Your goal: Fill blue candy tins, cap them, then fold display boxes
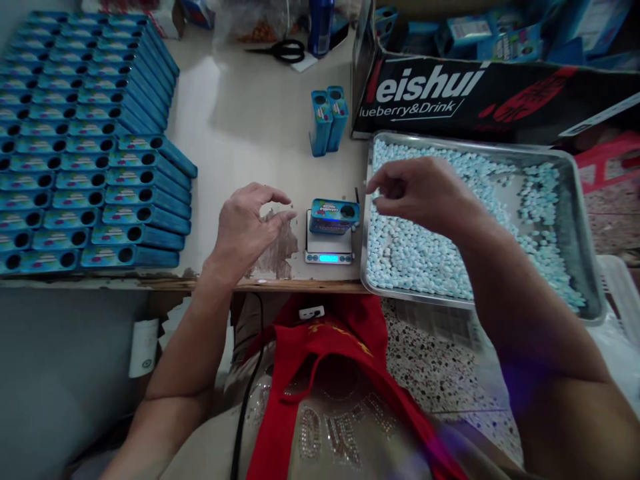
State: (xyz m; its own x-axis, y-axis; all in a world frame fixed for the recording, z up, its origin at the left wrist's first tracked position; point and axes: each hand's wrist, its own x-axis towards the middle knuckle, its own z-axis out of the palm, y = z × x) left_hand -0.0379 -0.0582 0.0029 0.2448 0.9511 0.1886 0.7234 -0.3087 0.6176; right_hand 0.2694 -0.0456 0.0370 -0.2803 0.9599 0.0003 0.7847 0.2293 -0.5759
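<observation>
A blue printed tin (334, 217) with a dark round hole in its top stands on a small digital scale (328, 258) with a lit blue display. My left hand (253, 220) is just left of it, thumb and fingers apart, touching nothing. To the right, my right hand (415, 193) hovers over the left rim of a metal tray (590, 267). Its fingers are curled, with the thumb and forefinger tips slightly apart and nothing visible between them. Small pale blue candies (420, 257) fill much of the tray. A few pale blue pieces lie beside the tin's right end.
Rows of similar blue tins (90, 153) cover the table's left side. Two more tins (329, 120) stand behind the scale. A black cardboard box (480, 100) of blue packs is at the back right. Black scissors (287, 51) and a blue bottle (321, 30) lie farther back.
</observation>
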